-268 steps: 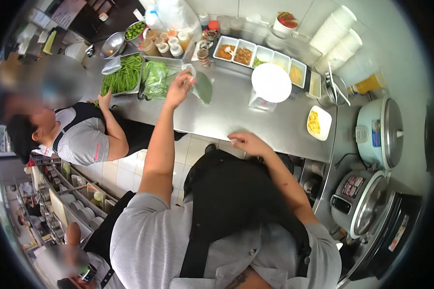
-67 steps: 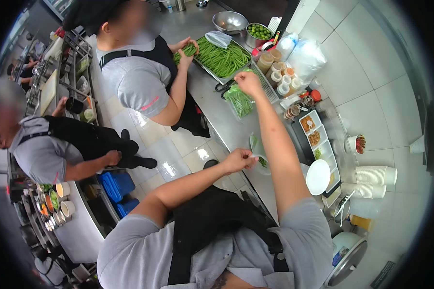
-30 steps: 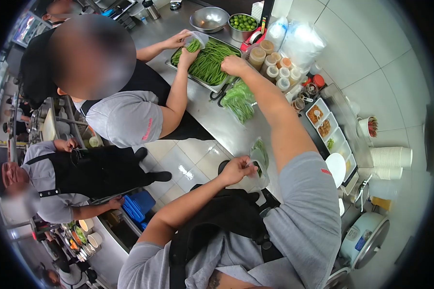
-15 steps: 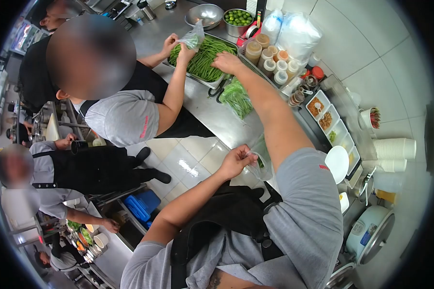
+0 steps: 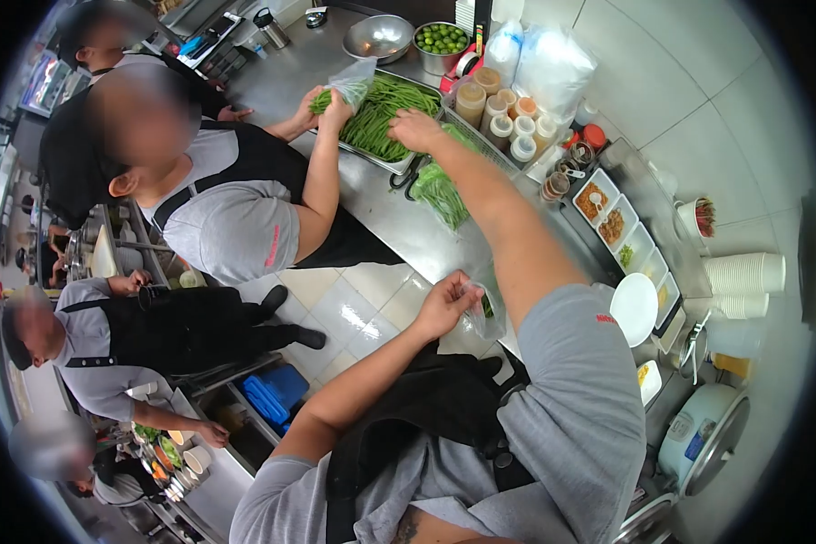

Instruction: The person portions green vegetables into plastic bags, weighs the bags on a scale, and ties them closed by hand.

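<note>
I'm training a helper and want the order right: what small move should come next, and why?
Probably close the right hand on a few beans: its fingers are at the heap, while the left hand holds a clear bag that shows only a little green inside.

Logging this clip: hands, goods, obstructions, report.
Left hand pinching clear bag. Right hand at beans in tray, grip unclear. Co-worker's hands close, same tray.
</note>
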Demonstrator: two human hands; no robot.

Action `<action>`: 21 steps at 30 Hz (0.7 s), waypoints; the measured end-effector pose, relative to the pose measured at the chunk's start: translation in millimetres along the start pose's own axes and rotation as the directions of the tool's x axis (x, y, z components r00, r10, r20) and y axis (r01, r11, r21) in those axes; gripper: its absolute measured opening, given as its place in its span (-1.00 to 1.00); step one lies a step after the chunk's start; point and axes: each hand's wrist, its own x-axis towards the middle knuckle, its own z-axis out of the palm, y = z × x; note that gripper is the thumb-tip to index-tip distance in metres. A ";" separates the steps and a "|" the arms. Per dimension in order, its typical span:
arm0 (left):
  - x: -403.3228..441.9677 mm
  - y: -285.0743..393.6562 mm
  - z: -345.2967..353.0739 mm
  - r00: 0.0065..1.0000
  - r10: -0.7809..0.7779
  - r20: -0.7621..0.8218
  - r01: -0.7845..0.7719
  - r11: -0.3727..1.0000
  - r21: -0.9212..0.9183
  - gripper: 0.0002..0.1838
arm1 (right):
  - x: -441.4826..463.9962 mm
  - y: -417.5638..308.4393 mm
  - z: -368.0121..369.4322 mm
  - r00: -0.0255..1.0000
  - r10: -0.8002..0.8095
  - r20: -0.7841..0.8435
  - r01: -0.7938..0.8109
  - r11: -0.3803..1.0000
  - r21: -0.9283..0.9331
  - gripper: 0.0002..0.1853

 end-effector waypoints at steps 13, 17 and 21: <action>36.2 8.6 48.1 0.998 -0.005 0.070 0.006 1.000 -0.012 -0.79 | -157.4 -32.4 -123.6 0.794 0.605 0.049 -0.012 -0.065 0.998 -0.80; 43.4 -0.3 88.5 0.992 -0.081 0.098 0.078 0.997 0.030 -0.81 | -300.9 -89.9 -166.4 0.508 0.860 -0.048 0.207 -0.067 0.976 -0.80; 51.4 -19.8 126.5 0.988 -0.057 0.146 0.067 0.996 -0.064 -0.80 | -411.3 -171.5 -175.8 0.163 0.985 -0.051 0.121 0.031 0.992 -0.80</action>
